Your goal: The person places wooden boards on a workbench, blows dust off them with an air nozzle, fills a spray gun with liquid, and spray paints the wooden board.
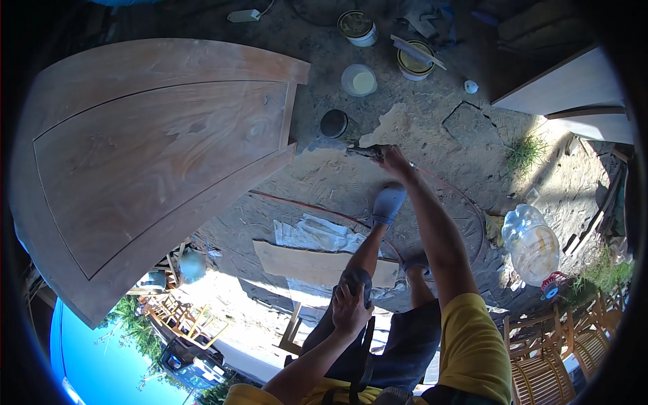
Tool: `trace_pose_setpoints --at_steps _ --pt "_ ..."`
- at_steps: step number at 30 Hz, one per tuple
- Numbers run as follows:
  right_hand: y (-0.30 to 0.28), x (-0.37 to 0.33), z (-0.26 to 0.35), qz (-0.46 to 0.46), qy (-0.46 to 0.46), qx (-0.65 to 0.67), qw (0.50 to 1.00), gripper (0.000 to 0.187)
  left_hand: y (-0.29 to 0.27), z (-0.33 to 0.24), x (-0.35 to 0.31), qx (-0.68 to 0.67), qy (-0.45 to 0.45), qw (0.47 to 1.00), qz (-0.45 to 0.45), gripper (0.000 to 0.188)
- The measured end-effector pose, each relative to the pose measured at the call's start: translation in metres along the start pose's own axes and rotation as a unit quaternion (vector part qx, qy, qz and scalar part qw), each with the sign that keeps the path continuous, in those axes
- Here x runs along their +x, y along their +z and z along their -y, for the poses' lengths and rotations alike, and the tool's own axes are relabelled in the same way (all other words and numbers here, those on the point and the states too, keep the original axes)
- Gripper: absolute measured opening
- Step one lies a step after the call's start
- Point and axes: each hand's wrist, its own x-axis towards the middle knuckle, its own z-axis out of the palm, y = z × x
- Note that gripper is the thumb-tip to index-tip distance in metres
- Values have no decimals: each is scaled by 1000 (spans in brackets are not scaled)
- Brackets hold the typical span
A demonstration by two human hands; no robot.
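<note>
My right hand point(393, 163) reaches forward over the ground, its fingers wrapped round a spray gun point(365, 151). A thin reddish hose point(445, 181) runs back from it. Just beyond the gun is a dark round cup point(333, 124); whether it joins the gun cannot be made out. At my knee, my left hand point(352, 309) curls its fingers over a dark rounded thing point(359, 278), whose kind is unclear. To the left of the gun is a large wooden panel point(169, 162) with a dark line bordering its inner field.
Farther off are a tub of pale liquid point(359, 80), a lidded bucket point(357, 28) and another bucket point(414, 66) with a stick across it. Cardboard point(324, 264) lies by my feet. A clear plastic bag point(530, 244) and wooden chairs point(540, 371) are at right.
</note>
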Motion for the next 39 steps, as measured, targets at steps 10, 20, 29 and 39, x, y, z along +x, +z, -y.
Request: trace_pose_setpoints --at_steps 10,20,29,39 --pt "36 128 -8 9 13 3 1000 36 0 -1 -5 -26 -40 999 -3 68" --pt "33 121 5 64 76 -64 993 41 -5 -4 -7 -21 -61 998 26 75" --pt "5 82 33 -7 88 -106 990 73 2 -6 -7 -9 -28 1000 -4 76" --pt "-71 -363 59 -219 388 18 895 52 -54 -28 38 53 57 996 47 69"
